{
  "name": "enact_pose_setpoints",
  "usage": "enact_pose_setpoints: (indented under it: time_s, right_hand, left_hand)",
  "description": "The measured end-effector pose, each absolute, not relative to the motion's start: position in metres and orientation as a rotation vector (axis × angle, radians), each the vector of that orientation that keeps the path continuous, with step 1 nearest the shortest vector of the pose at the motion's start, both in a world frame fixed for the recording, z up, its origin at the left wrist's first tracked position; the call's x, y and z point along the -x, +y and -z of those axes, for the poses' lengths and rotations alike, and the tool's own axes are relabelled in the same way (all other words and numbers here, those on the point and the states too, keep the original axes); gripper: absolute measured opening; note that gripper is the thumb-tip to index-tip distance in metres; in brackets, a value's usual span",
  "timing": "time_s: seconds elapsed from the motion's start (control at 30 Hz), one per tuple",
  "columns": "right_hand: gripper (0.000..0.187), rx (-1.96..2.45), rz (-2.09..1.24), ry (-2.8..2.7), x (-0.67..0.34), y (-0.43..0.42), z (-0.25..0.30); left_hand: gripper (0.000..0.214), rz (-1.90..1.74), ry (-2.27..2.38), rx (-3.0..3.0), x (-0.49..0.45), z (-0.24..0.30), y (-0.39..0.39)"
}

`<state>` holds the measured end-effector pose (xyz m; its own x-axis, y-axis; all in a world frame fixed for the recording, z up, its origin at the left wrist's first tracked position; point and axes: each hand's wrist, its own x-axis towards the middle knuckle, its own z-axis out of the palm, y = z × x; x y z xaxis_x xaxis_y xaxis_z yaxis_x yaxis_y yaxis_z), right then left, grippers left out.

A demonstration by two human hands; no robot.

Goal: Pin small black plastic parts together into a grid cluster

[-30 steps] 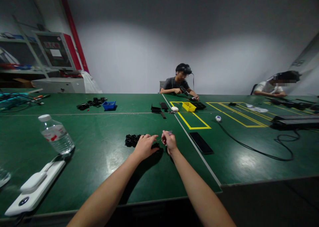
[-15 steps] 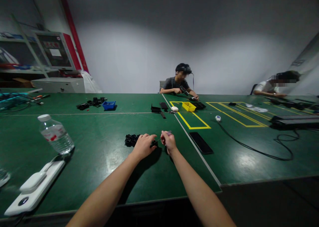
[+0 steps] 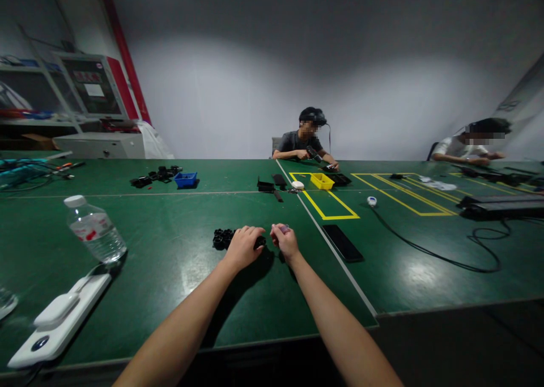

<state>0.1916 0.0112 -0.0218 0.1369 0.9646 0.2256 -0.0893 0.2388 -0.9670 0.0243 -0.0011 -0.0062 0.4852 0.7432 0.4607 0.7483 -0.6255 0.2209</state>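
My left hand [image 3: 243,247] rests over a row of small black plastic parts [image 3: 222,238] on the green table. Its thumb and fingers curl around a black piece [image 3: 260,241] at the row's right end, mostly covered by the hand. Just to the right, my right hand [image 3: 286,243] is closed in a pinch on a slim tool with a clear purplish handle [image 3: 284,228]. Only a bit of that handle shows above the fingers; its exact kind is hard to make out. A small gap separates the two hands.
A dark phone [image 3: 342,243] lies right of my right hand. Left stand a water bottle [image 3: 98,231] and a white power strip [image 3: 63,324]. Farther back are a blue bin [image 3: 186,179], a yellow bin [image 3: 322,181] and black parts [image 3: 266,187]. Two people sit across the table.
My right hand has shifted slightly left, and the thin shaft seen between the hands no longer shows. My left hand has moved very little, still around the black piece.
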Motion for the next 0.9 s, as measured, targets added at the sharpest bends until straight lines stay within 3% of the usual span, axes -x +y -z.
enact_pose_setpoints:
  time_s: [0.9]
  right_hand:
    - [0.03,1.038,-0.767,-1.584,-0.193,0.011,0.033]
  left_hand:
    - [0.038,0.834,-1.339,2.711,-0.023,0.004,-0.002]
